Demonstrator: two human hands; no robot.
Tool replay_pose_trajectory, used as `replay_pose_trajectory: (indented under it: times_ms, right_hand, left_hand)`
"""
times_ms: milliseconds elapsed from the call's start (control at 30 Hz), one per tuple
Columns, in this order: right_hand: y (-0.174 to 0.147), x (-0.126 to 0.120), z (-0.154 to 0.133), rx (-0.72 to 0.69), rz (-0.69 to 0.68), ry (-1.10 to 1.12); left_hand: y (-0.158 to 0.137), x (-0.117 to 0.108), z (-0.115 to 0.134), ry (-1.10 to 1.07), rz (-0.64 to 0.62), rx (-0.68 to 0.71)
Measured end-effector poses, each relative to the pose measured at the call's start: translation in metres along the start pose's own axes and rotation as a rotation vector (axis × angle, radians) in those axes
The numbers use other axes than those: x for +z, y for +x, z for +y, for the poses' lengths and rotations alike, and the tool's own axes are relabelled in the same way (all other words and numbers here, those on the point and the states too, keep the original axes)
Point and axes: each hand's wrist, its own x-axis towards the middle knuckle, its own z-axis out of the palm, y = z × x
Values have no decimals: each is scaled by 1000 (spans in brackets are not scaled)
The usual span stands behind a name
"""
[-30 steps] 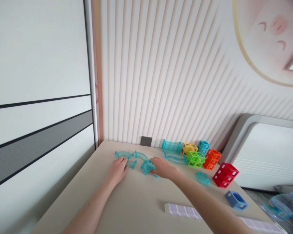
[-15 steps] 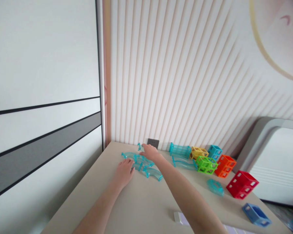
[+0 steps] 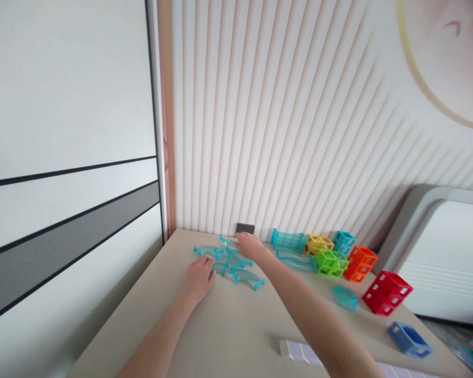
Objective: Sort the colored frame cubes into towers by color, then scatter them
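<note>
1. Compared with half a second ago, the right hand (image 3: 252,247) is sitting a little farther right against the wall socket (image 3: 245,228), and the curved track piece (image 3: 230,245) beside it is lying lower, nearer the other teal tracks (image 3: 247,278) on the bench (image 3: 228,331).
2. Its fingers are stretching out over that piece, just below the socket; I cannot tell whether they are gripping it or only touching it.
3. Left of the frame's center, the left hand (image 3: 199,278) is resting at the cluster's left edge, fingers loosely bent and slightly apart over a track; I cannot tell how firm the hold is.
4. Those teal tracks are lying in the lower middle of the frame, mostly between the hands.
5. Right of center, a yellow block (image 3: 318,244), a green block (image 3: 331,262) and an orange block (image 3: 360,264) are standing near one another.
6. Toward the lower right, a red block (image 3: 387,293) is standing beside a teal ring (image 3: 345,298).
</note>
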Motion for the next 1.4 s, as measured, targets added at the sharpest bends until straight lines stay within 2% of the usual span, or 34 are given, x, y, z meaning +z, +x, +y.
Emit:
replay_pose_trajectory:
  times_ms: [67, 200, 300, 367, 467, 567, 667, 800, 933, 1000, 1100, 1167, 1233, 1400]
  right_hand:
    - [-22, -5, 23, 8, 21, -26]
    - [-70, -17, 87, 64, 41, -83]
    - [-95, -20, 131, 106, -16, -120]
    - [-104, -17, 149, 139, -69, -148]
    - [-109, -11, 159, 179, -131, -176]
    - [-109, -11, 155, 199, -148, -173]
    - [-109, -21, 137, 180, -95, -135]
    - [-112, -33, 86, 21, 6, -20]
    - [-119, -34, 23, -184, 29, 93]
    - [-121, -33, 0, -254, 45, 135]
    - [-120, -32, -19, -310, 100, 215]
    - [-115, -33, -21, -265, 111, 271]
    - [-107, -33, -17, -149, 113, 318]
    - [-85, -24, 20, 196, 112, 302]
  left_hand:
    - [0, 1, 0, -6, 17, 5]
    - [1, 5, 1, -27, 70, 13]
    - [2, 7, 2, -50, 120, 31]
    - [3, 8, 3, -68, 155, 53]
    - [3, 7, 4, -102, 205, 103]
    - [2, 5, 6, -140, 255, 163]
    - [1, 3, 10, -177, 303, 216]
    - [-2, 4, 15, -253, 345, 289]
    - [-7, 10, 16, -490, 372, 379]
    - [-9, 11, 14, -578, 388, 361]
    - [-10, 7, 13, -612, 427, 302]
    - [-10, 2, 13, -603, 474, 265]
    - [-8, -3, 11, -590, 555, 199]
    - [3, -17, -19, -537, 822, -106]
